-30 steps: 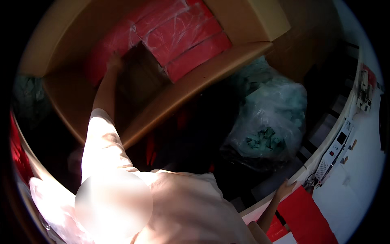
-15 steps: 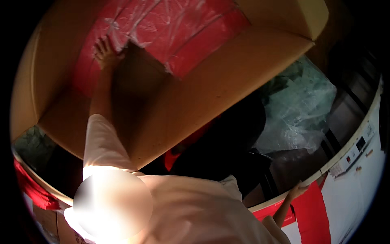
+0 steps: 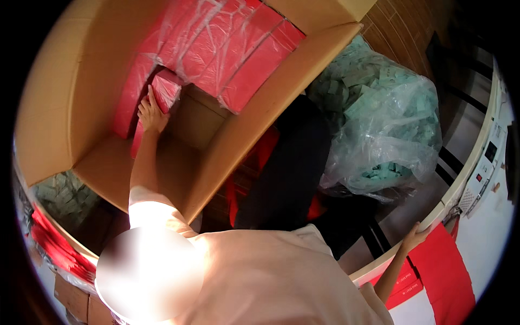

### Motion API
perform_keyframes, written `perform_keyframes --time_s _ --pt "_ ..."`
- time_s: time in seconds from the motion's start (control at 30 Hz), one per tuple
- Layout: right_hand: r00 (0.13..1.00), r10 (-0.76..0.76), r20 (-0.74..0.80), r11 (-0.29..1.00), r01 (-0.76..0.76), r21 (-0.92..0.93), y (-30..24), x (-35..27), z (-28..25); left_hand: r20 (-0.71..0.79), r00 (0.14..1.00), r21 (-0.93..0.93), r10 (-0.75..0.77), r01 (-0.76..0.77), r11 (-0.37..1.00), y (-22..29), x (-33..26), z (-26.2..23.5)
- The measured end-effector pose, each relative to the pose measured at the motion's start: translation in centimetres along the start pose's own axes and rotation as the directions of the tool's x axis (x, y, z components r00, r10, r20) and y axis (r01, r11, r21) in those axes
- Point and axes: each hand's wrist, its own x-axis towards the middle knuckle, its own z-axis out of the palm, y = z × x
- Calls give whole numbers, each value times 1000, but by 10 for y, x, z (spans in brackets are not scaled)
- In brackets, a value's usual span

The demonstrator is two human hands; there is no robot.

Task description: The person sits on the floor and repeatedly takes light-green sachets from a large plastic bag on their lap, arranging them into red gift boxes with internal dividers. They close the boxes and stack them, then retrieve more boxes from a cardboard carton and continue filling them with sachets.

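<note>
A big cardboard box [image 3: 271,127] stands open on its side or tilted, with several red boxes [image 3: 214,43] in clear plastic film packed at its far end. My left hand [image 3: 153,115] reaches deep into it. Its fingers lie round one plastic-wrapped red box [image 3: 166,89], which stands out from the others at the lower corner of the stack; the thumb's grip is partly hidden. At the lower right my right hand [image 3: 416,238] is closed over the pale rim of a table [image 3: 374,270], next to a strip of red material [image 3: 441,271].
A clear plastic bag [image 3: 387,116] full of pale green paper pieces sits right of the cardboard box, on a wooden floor [image 3: 398,24]. On the table lie flat red boxes [image 3: 403,284] and a white device [image 3: 482,168]. More red material [image 3: 59,244] is at the left.
My left hand has gone from lying spread against the red boxes to holding one, which now stands out of the stack. The view has shifted; my right hand stays at the table rim.
</note>
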Motion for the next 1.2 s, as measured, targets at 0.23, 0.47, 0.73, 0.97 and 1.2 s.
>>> perform_keyframes --time_s 0.23,0.47,0.73,0.97,1.2 --pt "985 -94 -142 995 99 32 0 7 1 -310 940 -201 144 -213 956 -9 -105 -179" --pt "964 -196 -181 560 261 787 -154 28 -6 -715 687 -364 129 -523 771 26 -222 -351" --pt "738 -642 -205 -660 -397 638 -240 23 -208 -934 187 -109 304 -961 255 127 -328 -472" --pt "981 -86 -174 -535 102 839 -41 -16 -258 -883 -11 -124 470 -959 -255 267 -345 -512" --pt "660 704 -263 71 303 950 89 -108 -319 -887 -280 -112 368 -642 -758 420 -397 -532"
